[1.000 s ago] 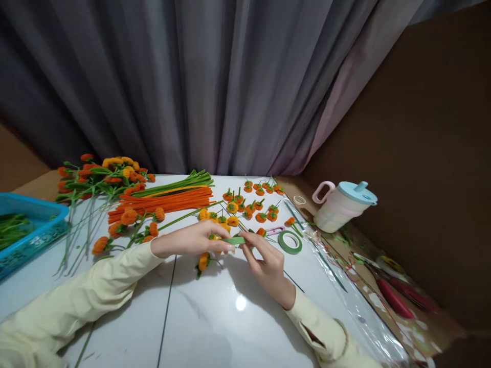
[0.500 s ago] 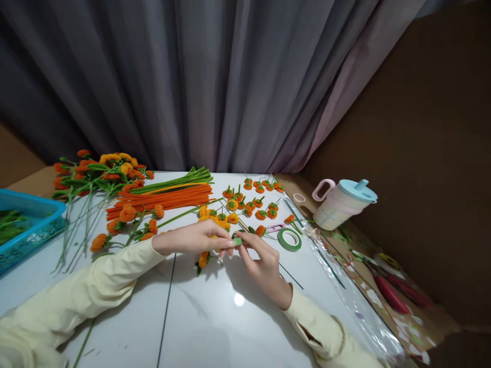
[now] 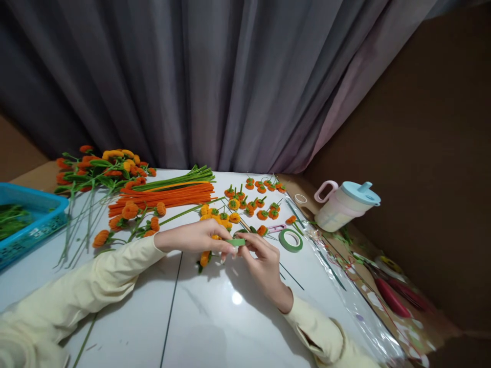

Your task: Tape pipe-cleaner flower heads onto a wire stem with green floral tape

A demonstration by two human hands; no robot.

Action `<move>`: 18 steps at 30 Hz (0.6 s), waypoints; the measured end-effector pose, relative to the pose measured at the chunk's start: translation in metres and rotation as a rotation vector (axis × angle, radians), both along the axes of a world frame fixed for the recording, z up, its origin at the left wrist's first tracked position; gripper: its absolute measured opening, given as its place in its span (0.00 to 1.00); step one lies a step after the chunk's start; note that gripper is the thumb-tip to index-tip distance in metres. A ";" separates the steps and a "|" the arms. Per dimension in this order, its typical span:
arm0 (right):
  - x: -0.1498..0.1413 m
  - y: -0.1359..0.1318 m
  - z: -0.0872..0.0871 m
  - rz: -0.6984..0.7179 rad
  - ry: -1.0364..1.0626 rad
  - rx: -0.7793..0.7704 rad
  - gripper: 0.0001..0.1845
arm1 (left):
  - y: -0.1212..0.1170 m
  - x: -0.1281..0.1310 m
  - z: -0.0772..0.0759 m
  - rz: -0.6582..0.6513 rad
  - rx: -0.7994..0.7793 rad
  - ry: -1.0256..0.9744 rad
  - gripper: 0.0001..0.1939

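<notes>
Center of the frame: the left hand (image 3: 201, 237) and the right hand (image 3: 266, 260) meet above a white worktop (image 3: 215, 317), with a short green strip (image 3: 237, 242) between them. The fingers of the left hand pinch one end of the strip between thumb and forefinger; those of the right hand are curled together at its other end, their exact grip partly hidden. Just below the left hand, an orange-yellow flower (image 3: 204, 258) shows—its upper part covered by the hand. Behind the hands lies a cluster of yellow flowers (image 3: 220, 219); farther back, slightly right of center, small orange flower heads (image 3: 262, 214) are spread in loose rows. Left of center, orange fuzzy sticks (image 3: 164, 198) lie in front of green fuzzy sticks (image 3: 192, 179), and long-stemmed flowers (image 3: 99, 168) are heaped at the left rear. A blue basket (image 3: 38, 225) holding green pieces stands at the left edge. Right of the right hand, a roll of green tape (image 3: 290, 240) lies flat, near a pink cutter (image 3: 276, 228). Right side of the frame: a pale cup (image 3: 337, 207) with a blue lid and pink handle—upright but appearing tilted in this view—and, lower down, red-handled pliers (image 3: 391, 297).
</notes>
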State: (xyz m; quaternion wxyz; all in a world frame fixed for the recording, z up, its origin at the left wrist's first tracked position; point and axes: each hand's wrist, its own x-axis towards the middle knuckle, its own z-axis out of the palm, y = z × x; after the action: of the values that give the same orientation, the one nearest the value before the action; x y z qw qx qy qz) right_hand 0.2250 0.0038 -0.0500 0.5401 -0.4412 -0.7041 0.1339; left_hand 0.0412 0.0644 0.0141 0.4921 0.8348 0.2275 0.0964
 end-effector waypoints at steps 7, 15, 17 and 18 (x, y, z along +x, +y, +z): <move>0.002 -0.002 -0.007 0.075 -0.323 0.335 0.19 | -0.004 0.005 -0.010 0.041 -0.058 0.065 0.16; 0.001 -0.003 -0.002 0.076 -0.188 0.277 0.14 | -0.002 0.000 0.004 0.050 0.119 -0.012 0.13; 0.000 -0.004 0.001 0.085 -0.139 0.229 0.13 | 0.000 -0.003 0.007 0.022 0.147 -0.025 0.12; 0.000 -0.005 0.002 0.094 -0.119 0.207 0.12 | 0.001 -0.004 0.008 0.008 0.142 -0.028 0.11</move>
State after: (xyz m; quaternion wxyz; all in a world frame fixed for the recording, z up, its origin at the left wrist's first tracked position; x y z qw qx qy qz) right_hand 0.2245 -0.0011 -0.0479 0.5330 -0.3571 -0.7648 0.0592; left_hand 0.0373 0.0654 0.0218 0.4342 0.8653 0.2165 0.1261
